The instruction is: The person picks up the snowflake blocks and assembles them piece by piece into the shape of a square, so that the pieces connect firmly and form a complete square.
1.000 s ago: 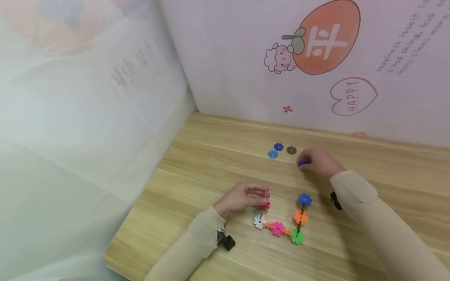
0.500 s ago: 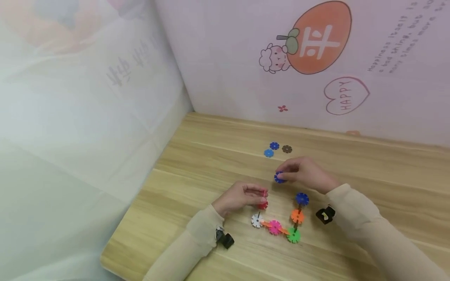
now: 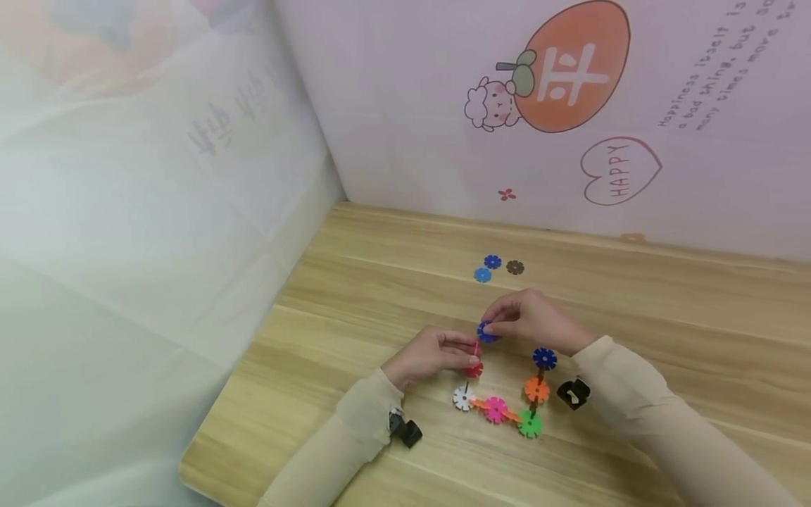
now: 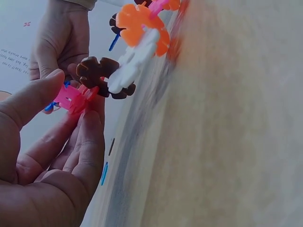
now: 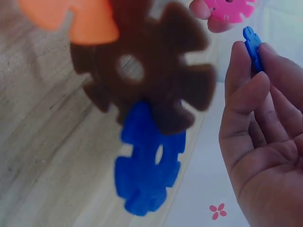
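Observation:
My left hand (image 3: 436, 358) pinches a pink notched plastic disc (image 4: 71, 98) between thumb and fingers. That disc joins a red disc (image 3: 474, 370), then a brown disc (image 4: 97, 71) and a white disc (image 3: 464, 398), part of one linked chain. Between the thumb and fingertips of my right hand (image 3: 538, 322) is a loose blue notched disc (image 3: 486, 332). Its edge is close to the pink disc, with a narrow gap in the right wrist view. The chain runs on through another pink disc (image 3: 496, 410), a green disc (image 3: 529, 424) and an orange disc (image 3: 536, 389) to a blue end disc (image 3: 545, 359).
Further back on the wooden table (image 3: 380, 274) lie a dark blue disc (image 3: 493, 262), a light blue disc (image 3: 483, 275) and a brown loose disc (image 3: 515, 267). A printed sheet (image 3: 405, 105) hangs behind the table, and a pale sheet (image 3: 158, 282) covers the left side.
My right hand has brought the blue disc from the right, near the loose discs, leftward and nearer to the pink disc. My left hand keeps its pinch, almost unmoved.

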A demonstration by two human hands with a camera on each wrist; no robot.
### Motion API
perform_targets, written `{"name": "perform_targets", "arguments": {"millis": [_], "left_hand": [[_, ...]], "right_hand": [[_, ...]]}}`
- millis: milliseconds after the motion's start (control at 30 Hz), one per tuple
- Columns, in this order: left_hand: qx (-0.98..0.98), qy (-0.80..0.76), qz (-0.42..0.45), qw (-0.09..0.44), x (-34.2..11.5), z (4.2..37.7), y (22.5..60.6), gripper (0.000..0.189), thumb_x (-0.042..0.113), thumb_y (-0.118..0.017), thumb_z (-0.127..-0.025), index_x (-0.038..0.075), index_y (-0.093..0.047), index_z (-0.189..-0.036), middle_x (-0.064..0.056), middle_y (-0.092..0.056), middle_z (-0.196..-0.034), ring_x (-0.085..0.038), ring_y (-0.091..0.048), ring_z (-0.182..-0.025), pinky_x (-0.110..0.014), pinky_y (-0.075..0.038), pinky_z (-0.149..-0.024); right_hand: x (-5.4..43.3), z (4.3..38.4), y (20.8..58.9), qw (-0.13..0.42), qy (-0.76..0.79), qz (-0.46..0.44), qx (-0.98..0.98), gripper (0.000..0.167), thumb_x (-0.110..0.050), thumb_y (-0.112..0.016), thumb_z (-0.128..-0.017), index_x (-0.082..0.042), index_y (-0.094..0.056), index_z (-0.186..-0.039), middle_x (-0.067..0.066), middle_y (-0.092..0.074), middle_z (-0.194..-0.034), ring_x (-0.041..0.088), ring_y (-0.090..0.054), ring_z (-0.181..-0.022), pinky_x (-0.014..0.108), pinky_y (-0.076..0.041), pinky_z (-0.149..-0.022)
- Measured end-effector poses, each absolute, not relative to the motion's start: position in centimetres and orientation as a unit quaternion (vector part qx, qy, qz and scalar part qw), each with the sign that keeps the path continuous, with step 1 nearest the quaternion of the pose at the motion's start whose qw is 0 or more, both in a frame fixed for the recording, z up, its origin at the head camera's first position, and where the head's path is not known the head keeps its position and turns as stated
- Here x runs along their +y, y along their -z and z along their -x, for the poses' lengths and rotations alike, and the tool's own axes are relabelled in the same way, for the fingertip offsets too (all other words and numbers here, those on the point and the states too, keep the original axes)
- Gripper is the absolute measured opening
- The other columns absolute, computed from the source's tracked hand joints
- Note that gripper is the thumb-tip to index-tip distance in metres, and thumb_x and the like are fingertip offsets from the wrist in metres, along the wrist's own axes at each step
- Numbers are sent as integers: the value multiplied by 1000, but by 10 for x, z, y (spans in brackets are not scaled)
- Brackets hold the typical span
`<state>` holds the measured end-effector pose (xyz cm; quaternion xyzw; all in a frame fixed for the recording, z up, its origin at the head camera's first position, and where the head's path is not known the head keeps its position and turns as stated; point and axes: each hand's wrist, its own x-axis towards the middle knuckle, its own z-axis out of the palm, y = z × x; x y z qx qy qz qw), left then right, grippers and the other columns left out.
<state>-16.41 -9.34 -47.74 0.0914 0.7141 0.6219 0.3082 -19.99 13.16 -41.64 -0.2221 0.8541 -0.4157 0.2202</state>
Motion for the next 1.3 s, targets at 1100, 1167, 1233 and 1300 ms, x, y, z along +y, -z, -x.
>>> {"name": "perform_targets", "arguments": {"millis": [1100, 1167, 1233, 1300], "left_hand": [[711, -621, -120, 307, -94, 160, 479, 28, 9, -72, -89, 4, -70, -116, -9, -76, -100, -14, -73, -89, -27, -60, -84], [709, -623, -115, 310, -94, 161, 480, 29, 10, -73, -88, 5, -70, -117, -8, -76, -102, -15, -73, -91, -27, -60, -85], [706, -625, -114, 312, -95, 162, 480, 31, 10, -73, -88, 6, -69, -119, -8, -75, -103, -15, -73, -92, -27, -59, -86], [706, -624, -116, 313, -95, 163, 480, 31, 10, -73, -88, 5, -69, -119, -8, -75, -104, -15, -73, -93, -27, -59, -87]], "right_hand": [[108, 199, 414, 212, 341, 349, 847, 12, -9, -72, -89, -13, -78, -98, -3, -76, -93, 3, -69, -81, 19, -58, -73], [109, 200, 414, 210, 339, 351, 847, 13, -10, -71, -90, -12, -77, -101, -2, -77, -96, 5, -70, -83, 21, -59, -75], [111, 200, 414, 205, 333, 351, 851, 17, -12, -69, -92, -9, -75, -107, 0, -76, -99, 8, -70, -87, 25, -60, -78], [113, 201, 413, 209, 328, 338, 857, 21, -14, -69, -93, -7, -73, -112, 0, -75, -101, 10, -70, -91, 28, -60, -82]]}}
